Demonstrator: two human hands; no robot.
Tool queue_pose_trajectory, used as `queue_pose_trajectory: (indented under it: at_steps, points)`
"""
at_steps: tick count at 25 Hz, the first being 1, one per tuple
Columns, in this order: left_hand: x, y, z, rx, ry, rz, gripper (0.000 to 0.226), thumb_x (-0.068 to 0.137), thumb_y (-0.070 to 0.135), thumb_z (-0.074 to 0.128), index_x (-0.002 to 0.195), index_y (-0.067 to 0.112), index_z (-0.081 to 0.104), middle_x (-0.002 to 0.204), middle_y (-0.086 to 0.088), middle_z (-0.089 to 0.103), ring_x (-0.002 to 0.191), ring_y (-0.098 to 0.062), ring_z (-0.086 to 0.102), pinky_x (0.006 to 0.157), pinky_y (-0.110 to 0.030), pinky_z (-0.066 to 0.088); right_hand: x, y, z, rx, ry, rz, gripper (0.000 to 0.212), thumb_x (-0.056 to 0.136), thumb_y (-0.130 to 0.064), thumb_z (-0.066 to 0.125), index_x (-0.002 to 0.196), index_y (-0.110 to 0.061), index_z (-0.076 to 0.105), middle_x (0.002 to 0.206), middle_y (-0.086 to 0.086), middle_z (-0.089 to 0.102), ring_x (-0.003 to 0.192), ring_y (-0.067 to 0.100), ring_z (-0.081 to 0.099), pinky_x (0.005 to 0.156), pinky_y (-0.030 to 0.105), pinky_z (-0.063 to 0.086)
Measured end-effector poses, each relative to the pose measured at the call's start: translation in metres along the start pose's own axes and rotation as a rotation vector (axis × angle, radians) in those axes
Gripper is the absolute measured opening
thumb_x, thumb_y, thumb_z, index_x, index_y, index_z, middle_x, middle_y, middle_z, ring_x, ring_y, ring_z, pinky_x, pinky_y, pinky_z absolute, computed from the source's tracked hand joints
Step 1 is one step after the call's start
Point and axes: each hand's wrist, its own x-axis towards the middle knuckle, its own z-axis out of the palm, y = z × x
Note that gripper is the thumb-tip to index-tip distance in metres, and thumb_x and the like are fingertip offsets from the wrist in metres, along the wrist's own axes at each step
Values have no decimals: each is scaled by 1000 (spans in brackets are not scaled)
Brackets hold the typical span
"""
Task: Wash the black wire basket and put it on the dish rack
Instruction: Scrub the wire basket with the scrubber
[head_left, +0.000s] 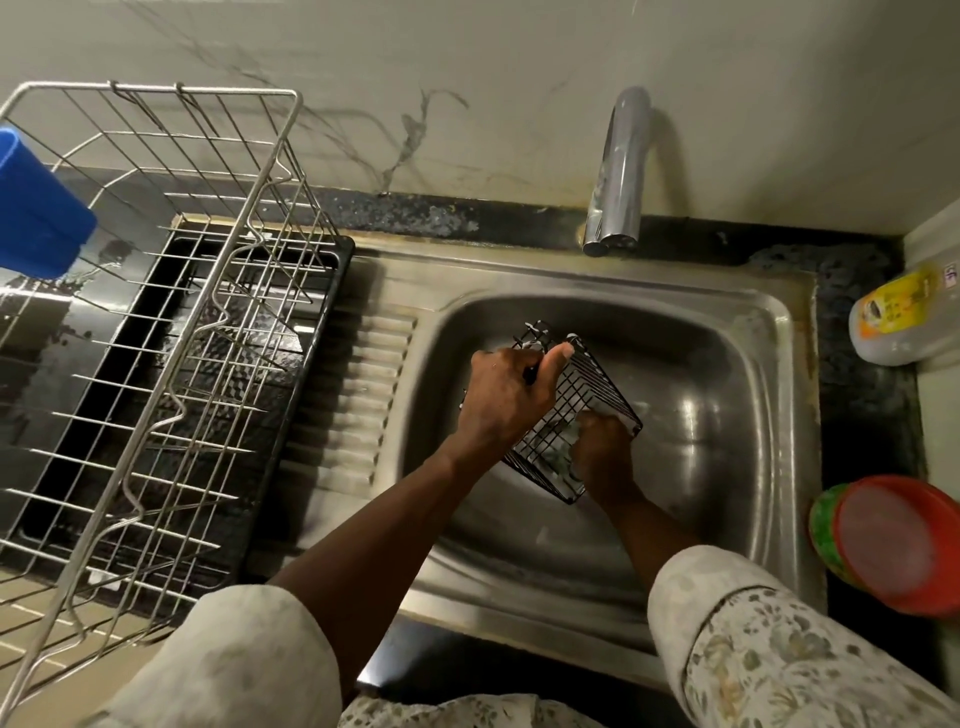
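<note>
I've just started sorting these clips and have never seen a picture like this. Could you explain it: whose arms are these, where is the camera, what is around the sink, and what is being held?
There is no machine here. These are a person's two bare arms, seen from a wide-angle camera worn on the head and looking down. The left hand grips the rim of a black wire basket, held tilted over the steel sink, with the tap behind. The right hand is against the basket's lower side; whether it holds anything is too blurred to tell. Left of the sink stands a wire dish rack, with a blue cup at the picture's edge. On the right are a bottle and red-lidded tubs.
</note>
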Motion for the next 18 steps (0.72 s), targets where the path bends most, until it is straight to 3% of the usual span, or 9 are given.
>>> queue_pose_trajectory:
  at_steps: [2,4,5,9,13,15,17,18]
  points:
    - [0,-2,-1,31,12,10,66,101,52,54,48,14,44,42,2,49,39,-20,48,60,-31,44,-13,-14,10,66,-115,-65,17,78,4,66,92,-3,73,82,12,69,76,31,67,87,38,54]
    - [-1,1,-2,39,4,35,64,102,49,54,47,19,40,42,4,48,39,-17,48,59,-29,45,-25,-18,5,75,-246,-204,11,79,-3,70,83,-12,75,80,4,73,80,20,67,112,41,39]
    - [-2,1,-2,41,1,38,63,102,50,54,47,21,40,42,4,49,39,-17,48,60,-27,45,-23,-16,-3,53,-287,-244,10,79,-8,69,84,-13,75,83,2,74,84,17,67,115,43,36]
    - [-8,1,-4,-37,56,-26,64,102,49,53,48,19,40,41,5,48,39,-15,53,64,-15,43,-17,3,-41,-114,-298,-131,26,80,-14,75,105,-10,71,108,11,71,108,31,63,95,41,51]
    - [-20,-4,-2,-51,65,-84,65,103,54,49,51,14,45,44,0,51,43,-18,57,87,-22,37,-24,-6,-69,-212,-161,-115,50,58,4,82,107,-5,73,96,14,70,95,37,66,78,44,58]
    - [-25,-9,-3,-68,116,-91,62,103,49,51,51,17,43,44,2,48,41,-15,50,78,-29,41,-29,-13,-80,-320,-162,-239,36,60,2,77,94,-9,76,80,12,69,79,32,67,70,43,56]
    - [-31,-11,-6,-72,169,-116,60,104,45,53,52,16,46,45,3,48,42,-16,48,69,-20,39,-36,-16,-88,-466,-317,-417,22,66,-9,76,86,-19,77,78,8,69,76,29,68,72,43,52]
    - [-35,-12,-8,-77,189,-131,58,104,43,54,53,15,48,45,3,49,43,-16,50,64,-12,36,-40,-16,-91,-453,-425,-418,23,73,-12,75,93,-21,77,88,8,71,85,30,68,77,44,51]
